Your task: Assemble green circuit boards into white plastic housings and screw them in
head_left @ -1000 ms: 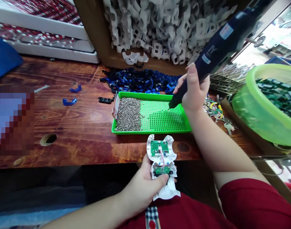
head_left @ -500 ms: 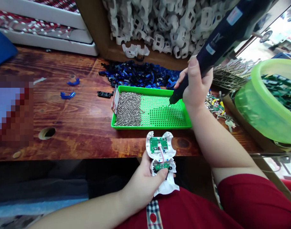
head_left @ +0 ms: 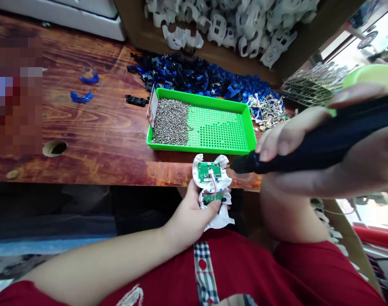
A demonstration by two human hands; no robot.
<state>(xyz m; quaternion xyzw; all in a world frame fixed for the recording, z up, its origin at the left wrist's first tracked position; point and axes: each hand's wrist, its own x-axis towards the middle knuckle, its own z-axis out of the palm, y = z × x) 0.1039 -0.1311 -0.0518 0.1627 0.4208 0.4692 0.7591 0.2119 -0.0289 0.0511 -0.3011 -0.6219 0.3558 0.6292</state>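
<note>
My left hand [head_left: 194,204] grips a white plastic housing [head_left: 221,219] below the table's front edge, its thumb pressed over the lower part. Set inside the housing are a green circuit board [head_left: 203,173] and a smaller green board [head_left: 209,198], with a thin red and white cable near them. Wrapped around a dark electric screwdriver [head_left: 327,144] is my right hand [head_left: 296,136]. The tool lies almost level, its thin bit close to the housing's upper right edge; I cannot tell whether they touch. Beyond them sits a green perforated tray [head_left: 200,149] with small metal screws [head_left: 170,123] heaped in its left half.
Dark and blue plastic parts [head_left: 206,78] are piled behind the tray, below a carton of white housings [head_left: 219,29]. Small wired boards [head_left: 267,110] lie right of the tray. Two blue pieces [head_left: 81,97] and a black strip [head_left: 136,100] lie on the left.
My right hand has brought the screwdriver from above the tray down to the housing, tipping it from steep to nearly level. The view has shifted, so the table sits higher in it.
</note>
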